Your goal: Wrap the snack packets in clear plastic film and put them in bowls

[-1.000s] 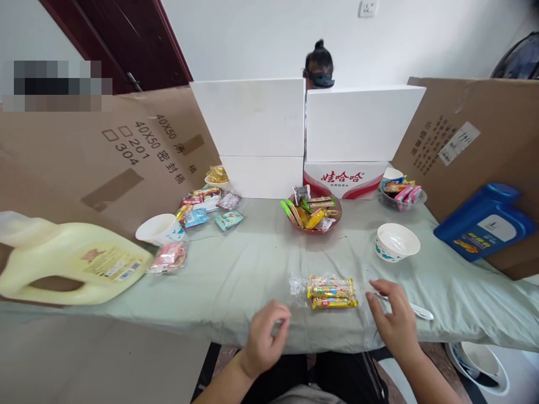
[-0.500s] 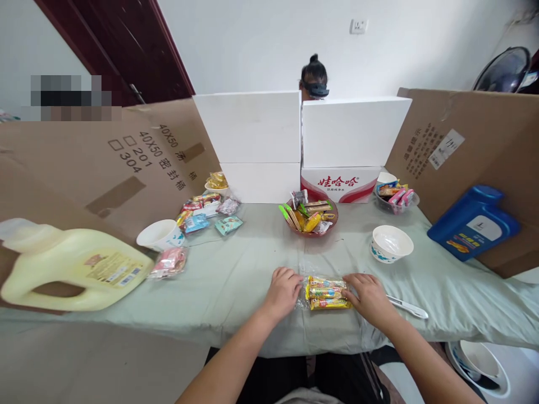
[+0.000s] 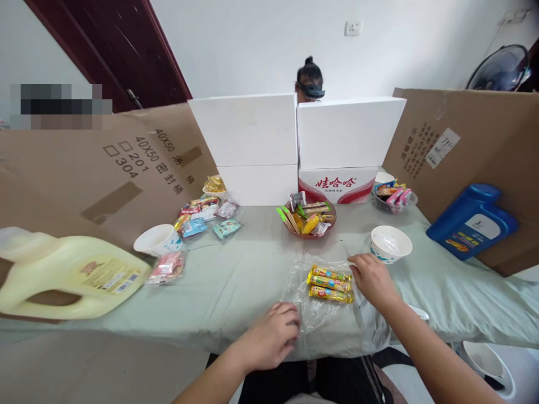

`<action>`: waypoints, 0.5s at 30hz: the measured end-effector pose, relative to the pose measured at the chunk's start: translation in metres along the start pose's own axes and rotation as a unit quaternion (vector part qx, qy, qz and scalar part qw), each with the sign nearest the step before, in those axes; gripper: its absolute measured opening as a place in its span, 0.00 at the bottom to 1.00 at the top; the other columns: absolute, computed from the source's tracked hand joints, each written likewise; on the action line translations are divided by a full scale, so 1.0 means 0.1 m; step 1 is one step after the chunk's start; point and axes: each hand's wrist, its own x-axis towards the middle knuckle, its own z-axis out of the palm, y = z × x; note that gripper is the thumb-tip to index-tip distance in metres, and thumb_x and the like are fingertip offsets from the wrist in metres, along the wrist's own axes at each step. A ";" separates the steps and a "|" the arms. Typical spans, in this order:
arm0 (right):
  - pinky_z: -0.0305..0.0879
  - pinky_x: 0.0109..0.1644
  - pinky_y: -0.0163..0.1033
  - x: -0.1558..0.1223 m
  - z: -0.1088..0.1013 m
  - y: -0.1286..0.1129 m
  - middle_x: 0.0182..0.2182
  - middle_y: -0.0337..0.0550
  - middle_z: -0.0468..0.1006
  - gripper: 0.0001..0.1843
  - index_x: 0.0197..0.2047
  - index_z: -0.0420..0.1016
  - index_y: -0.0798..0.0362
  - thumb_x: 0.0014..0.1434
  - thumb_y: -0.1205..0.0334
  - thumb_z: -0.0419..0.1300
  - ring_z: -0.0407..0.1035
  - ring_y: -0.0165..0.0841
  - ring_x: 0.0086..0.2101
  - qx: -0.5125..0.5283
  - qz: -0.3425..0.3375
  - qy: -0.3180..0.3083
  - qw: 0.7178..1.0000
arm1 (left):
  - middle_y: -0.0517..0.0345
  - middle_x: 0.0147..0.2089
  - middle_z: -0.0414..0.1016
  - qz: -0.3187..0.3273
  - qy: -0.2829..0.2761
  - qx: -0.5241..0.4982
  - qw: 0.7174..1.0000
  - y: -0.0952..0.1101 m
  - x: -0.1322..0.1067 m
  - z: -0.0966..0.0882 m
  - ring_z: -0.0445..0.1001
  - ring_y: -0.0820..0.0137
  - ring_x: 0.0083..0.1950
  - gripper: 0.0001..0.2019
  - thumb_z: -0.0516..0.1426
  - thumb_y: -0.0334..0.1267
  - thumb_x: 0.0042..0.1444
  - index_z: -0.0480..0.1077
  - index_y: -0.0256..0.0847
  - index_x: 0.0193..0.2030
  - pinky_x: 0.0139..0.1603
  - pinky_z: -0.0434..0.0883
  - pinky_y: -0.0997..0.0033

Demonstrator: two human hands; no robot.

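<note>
Three yellow-wrapped snack sticks (image 3: 330, 284) lie side by side on a spread sheet of clear plastic film (image 3: 314, 317) at the table's front. My left hand (image 3: 272, 335) is at the film's near left edge, fingers curled and closed on it. To the right of the sticks, my right hand (image 3: 373, 282) is closed with its fingertips on the film's far right edge. A white knife-like utensil (image 3: 420, 312) lies partly hidden behind my right forearm. Beyond the right hand stands a white paper bowl (image 3: 391, 244).
A reddish bowl of snacks (image 3: 309, 233) stands mid-table. Leftward are a paper bowl (image 3: 156, 240), a pink packet (image 3: 167, 267), several snack packets (image 3: 195, 226) and a yellow jug (image 3: 96, 275). A clear snack bowl (image 3: 394, 202) and blue bottle (image 3: 471, 221) stand right. Boxes (image 3: 256, 182) wall the back; a person sits behind.
The film around the snack sticks has been opened out flat. My left hand has moved down toward the table edge, and my right hand slightly up and away from the sticks.
</note>
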 end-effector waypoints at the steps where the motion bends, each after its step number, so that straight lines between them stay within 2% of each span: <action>1: 0.62 0.50 0.43 -0.03 -0.02 -0.07 0.42 0.49 0.78 0.14 0.46 0.74 0.53 0.64 0.66 0.49 0.69 0.39 0.45 0.010 -0.030 -0.009 0.999 | 0.55 0.42 0.76 -0.005 -0.002 -0.007 1.000 0.01 0.01 0.02 0.71 0.59 0.50 0.05 0.61 0.31 0.51 0.72 0.45 0.34 0.52 0.68 0.59; 3: 0.64 0.45 0.40 -0.09 -0.03 -0.24 0.41 0.46 0.78 0.14 0.48 0.73 0.51 0.65 0.65 0.49 0.71 0.37 0.42 0.017 -0.083 -0.050 0.995 | 0.55 0.38 0.75 -0.014 0.019 -0.016 1.000 0.01 0.11 0.04 0.72 0.63 0.44 0.03 0.57 0.34 0.57 0.73 0.44 0.36 0.47 0.69 0.62; 4: 0.65 0.41 0.39 -0.13 -0.03 -0.32 0.40 0.46 0.77 0.13 0.48 0.72 0.51 0.65 0.65 0.50 0.72 0.37 0.40 0.007 -0.093 -0.078 0.993 | 0.54 0.37 0.75 -0.021 0.043 -0.013 0.999 -0.01 0.21 0.04 0.72 0.63 0.42 0.06 0.54 0.33 0.60 0.72 0.43 0.38 0.46 0.70 0.62; 6: 0.64 0.35 0.38 -0.19 -0.01 -0.43 0.39 0.46 0.77 0.12 0.48 0.72 0.51 0.64 0.64 0.51 0.74 0.37 0.34 -0.033 -0.074 -0.128 0.988 | 0.51 0.40 0.76 -0.036 0.100 0.001 0.994 -0.06 0.45 0.07 0.72 0.63 0.44 0.12 0.48 0.29 0.62 0.72 0.42 0.42 0.48 0.70 0.61; 8: 0.62 0.30 0.38 -0.24 0.02 -0.46 0.38 0.48 0.77 0.11 0.47 0.71 0.52 0.65 0.64 0.50 0.74 0.37 0.30 -0.069 -0.033 -0.145 0.987 | 0.49 0.49 0.75 -0.037 0.125 0.015 0.991 -0.14 0.72 0.13 0.71 0.61 0.52 0.14 0.50 0.27 0.59 0.70 0.42 0.48 0.54 0.67 0.57; 12: 0.63 0.30 0.40 -0.40 0.06 -0.29 0.36 0.53 0.78 0.14 0.51 0.70 0.55 0.64 0.64 0.51 0.76 0.41 0.30 -0.100 0.049 -0.157 0.981 | 0.47 0.63 0.64 -0.028 0.053 0.046 0.997 -0.28 1.10 0.35 0.62 0.54 0.63 0.29 0.62 0.36 0.52 0.61 0.44 0.61 0.63 0.59 0.49; 15: 0.67 0.37 0.43 -0.53 0.07 -0.12 0.37 0.57 0.79 0.27 0.59 0.65 0.59 0.57 0.60 0.61 0.76 0.47 0.37 -0.098 0.076 -0.197 0.973 | 0.45 0.62 0.65 -0.073 0.024 0.074 0.994 -0.32 1.17 0.45 0.63 0.51 0.62 0.37 0.65 0.44 0.47 0.58 0.44 0.63 0.62 0.58 0.47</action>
